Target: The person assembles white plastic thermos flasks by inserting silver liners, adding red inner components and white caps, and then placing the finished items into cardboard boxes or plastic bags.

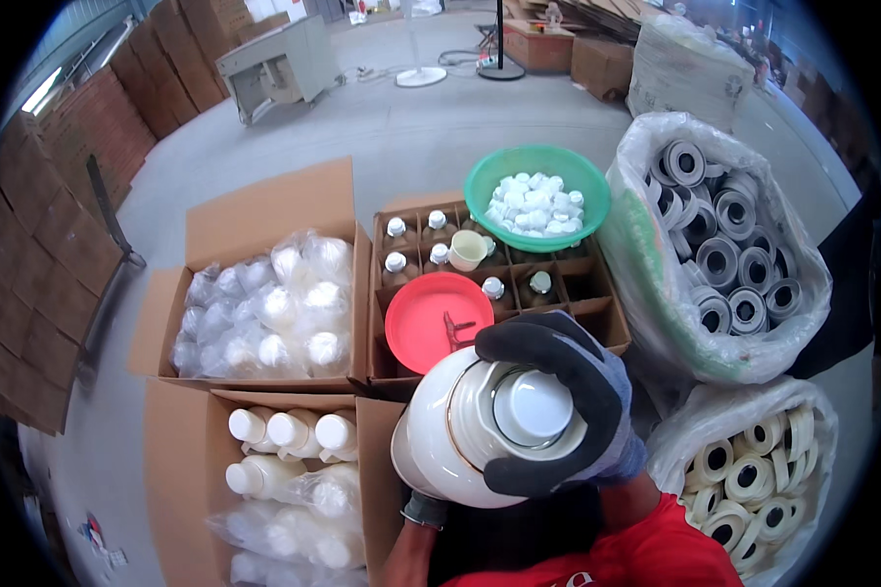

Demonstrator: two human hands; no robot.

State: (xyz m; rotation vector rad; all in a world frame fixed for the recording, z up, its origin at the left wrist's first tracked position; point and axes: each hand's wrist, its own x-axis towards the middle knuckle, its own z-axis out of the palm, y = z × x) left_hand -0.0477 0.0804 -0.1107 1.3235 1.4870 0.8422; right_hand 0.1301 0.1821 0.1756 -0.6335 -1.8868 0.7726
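Observation:
A white vacuum flask [442, 421] with a pale lid [533, 407] is held up in front of me, its top tilted toward the right. My right hand [568, 401], in a grey and black glove, wraps round the collar beside the lid, thumb and fingers on opposite sides. Low on the flask's near left side, my gloved left hand [425, 509] supports the body; its fingers are hidden behind the flask. Just beyond the flask, a red plastic bowl [424, 318] with a small dark item in it rests on a divided carton [374, 284].
Silver-capped bottles [395, 264] and a small cream cup [468, 250] sit at the divided carton. A green basin [480, 210] holds white caps. Left, two cartons [264, 186] [181, 479] contain white flasks, many bagged. Right, plastic sacks [646, 323] [675, 440] hold grey and cream ring-shaped parts.

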